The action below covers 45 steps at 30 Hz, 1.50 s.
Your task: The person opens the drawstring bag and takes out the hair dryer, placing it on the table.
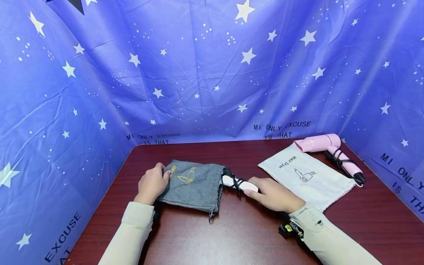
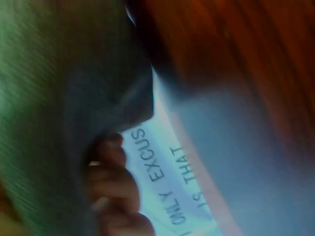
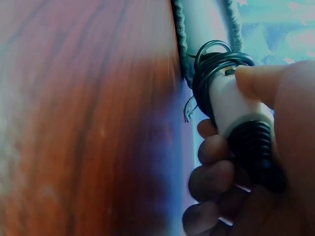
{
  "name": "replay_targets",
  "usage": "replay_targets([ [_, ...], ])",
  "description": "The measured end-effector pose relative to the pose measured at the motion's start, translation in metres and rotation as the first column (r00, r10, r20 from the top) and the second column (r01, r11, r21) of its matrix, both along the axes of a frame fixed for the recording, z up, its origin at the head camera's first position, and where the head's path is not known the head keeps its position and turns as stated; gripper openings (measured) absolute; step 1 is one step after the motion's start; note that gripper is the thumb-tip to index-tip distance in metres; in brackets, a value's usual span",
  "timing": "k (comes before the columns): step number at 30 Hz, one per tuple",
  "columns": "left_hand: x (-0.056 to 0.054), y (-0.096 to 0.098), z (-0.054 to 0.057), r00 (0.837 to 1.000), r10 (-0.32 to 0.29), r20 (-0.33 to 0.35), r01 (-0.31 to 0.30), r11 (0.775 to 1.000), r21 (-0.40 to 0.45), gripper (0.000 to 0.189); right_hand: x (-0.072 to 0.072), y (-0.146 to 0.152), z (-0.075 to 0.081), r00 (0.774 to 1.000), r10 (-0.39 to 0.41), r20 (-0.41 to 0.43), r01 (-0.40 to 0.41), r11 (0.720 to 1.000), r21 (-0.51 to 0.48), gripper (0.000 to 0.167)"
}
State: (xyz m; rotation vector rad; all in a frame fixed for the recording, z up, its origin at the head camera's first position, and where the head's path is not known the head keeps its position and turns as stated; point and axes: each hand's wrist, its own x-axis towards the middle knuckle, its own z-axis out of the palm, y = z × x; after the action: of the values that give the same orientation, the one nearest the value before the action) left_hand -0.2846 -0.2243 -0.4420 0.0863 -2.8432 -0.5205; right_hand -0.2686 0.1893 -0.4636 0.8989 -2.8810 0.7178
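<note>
A grey drawstring bag [image 1: 202,191] with a yellow dryer print lies sideways at the table's middle, its mouth to the right. Out of that mouth sticks the white handle of a hair dryer [image 3: 236,103], a black cord wound around it; its head is hidden inside the cloth. My right hand [image 1: 276,194] grips the handle near its end, thumb on top and fingers curled underneath in the right wrist view. At the bag's far left end, my left hand [image 1: 152,184] pinches the cloth, thumb above and fingers [image 2: 118,189] below.
To the right, a whitish drawstring bag [image 1: 303,176] printed "Hair Dryer" lies flat on the dark red table [image 1: 212,239]. A pink hair dryer [image 1: 319,142] with a black cord rests along its far right edge. Blue star-patterned cloth [image 1: 198,73] walls off the back and sides.
</note>
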Motion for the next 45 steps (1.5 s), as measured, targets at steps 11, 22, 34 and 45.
replay_targets([
  [11,0.019,0.042,0.014,0.988,-0.126,-0.087,0.104,0.969,-0.223,0.021,0.004,-0.002,-0.004,0.999,-0.008,0.054,0.005,0.999,0.054,0.029],
  [22,0.047,0.059,0.038,0.929,-0.32,0.185,0.353,0.916,-0.191,0.027,0.006,-0.008,-0.006,1.0,-0.008,0.016,0.007,0.996,0.087,0.028],
  [34,0.047,0.055,0.034,0.879,-0.434,0.198,0.476,0.827,-0.301,0.052,0.011,-0.012,-0.004,1.0,0.0,-0.015,0.001,0.996,0.089,0.023],
  [45,0.04,0.052,0.032,0.87,-0.486,0.082,0.478,0.791,-0.381,0.058,0.027,-0.03,0.002,0.994,-0.084,-0.069,0.095,0.977,0.19,0.04],
])
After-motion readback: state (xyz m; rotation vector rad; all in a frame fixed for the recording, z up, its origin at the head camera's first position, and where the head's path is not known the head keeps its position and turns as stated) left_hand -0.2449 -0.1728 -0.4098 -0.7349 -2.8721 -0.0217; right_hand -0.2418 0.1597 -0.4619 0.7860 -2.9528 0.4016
